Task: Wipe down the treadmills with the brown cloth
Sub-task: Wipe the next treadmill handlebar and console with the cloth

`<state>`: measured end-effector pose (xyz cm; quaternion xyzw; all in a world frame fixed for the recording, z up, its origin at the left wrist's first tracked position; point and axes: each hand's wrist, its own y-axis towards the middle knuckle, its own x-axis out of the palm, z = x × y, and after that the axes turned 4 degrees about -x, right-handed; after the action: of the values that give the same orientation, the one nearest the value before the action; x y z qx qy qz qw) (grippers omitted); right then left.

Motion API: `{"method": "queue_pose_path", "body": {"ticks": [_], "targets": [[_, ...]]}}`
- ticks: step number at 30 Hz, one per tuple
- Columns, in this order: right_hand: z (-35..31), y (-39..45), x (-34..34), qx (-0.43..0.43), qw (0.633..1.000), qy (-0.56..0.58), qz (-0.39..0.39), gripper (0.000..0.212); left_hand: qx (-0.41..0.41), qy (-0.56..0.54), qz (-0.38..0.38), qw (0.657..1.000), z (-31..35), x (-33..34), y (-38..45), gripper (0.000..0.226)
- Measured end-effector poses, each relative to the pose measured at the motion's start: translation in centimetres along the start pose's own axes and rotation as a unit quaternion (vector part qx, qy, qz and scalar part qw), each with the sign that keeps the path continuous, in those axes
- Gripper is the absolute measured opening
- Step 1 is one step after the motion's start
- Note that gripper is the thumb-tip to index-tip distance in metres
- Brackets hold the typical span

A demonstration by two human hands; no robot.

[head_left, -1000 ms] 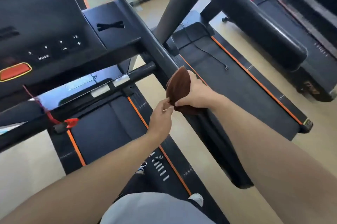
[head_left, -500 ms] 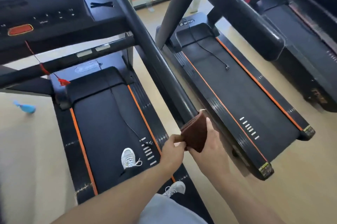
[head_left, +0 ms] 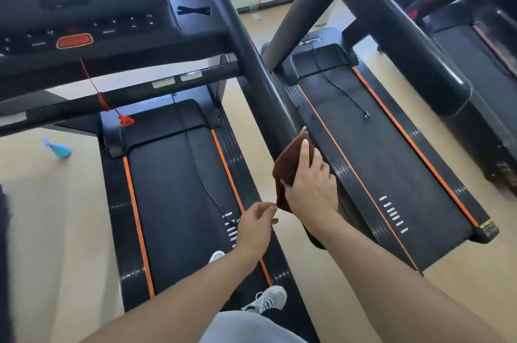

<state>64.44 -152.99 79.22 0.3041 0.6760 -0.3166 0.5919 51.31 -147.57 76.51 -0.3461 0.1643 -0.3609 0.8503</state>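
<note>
I stand on a black treadmill (head_left: 179,191) with orange belt stripes. Its right handrail (head_left: 260,74) slopes down from the console toward me. My right hand (head_left: 310,183) grips the brown cloth (head_left: 289,166) wrapped around the lower end of that rail. My left hand (head_left: 256,224) hovers just left of the cloth's bottom edge, its fingers loosely curled and holding nothing. A second treadmill (head_left: 372,163) lies to the right.
The console (head_left: 84,21) with a red stop button (head_left: 74,40) is at upper left, and a red safety clip (head_left: 126,120) hangs from it. A blue spray bottle (head_left: 58,149) lies on the floor at left. A third treadmill (head_left: 481,68) stands far right.
My left hand has let go of the cloth's lower edge and dropped slightly away. My right hand keeps the cloth on the rail. The camera view has tilted up a little.
</note>
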Motion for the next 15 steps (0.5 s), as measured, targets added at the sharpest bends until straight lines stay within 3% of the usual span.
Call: {"method": "queue_pose_path", "body": {"ticks": [9, 15], "targets": [[-5.1, 9.7, -0.2, -0.121, 0.986, -0.111, -0.031, 0.098, 0.038, 0.039, -0.007, 0.998, 2.4, -5.1, 2.1, 0.015], [-5.1, 11.7, -1.1, -0.119, 0.990, -0.049, -0.062, 0.096, 0.036, 0.061, 0.012, 0.997, 2.4, -8.8, 3.3, 0.015]]}}
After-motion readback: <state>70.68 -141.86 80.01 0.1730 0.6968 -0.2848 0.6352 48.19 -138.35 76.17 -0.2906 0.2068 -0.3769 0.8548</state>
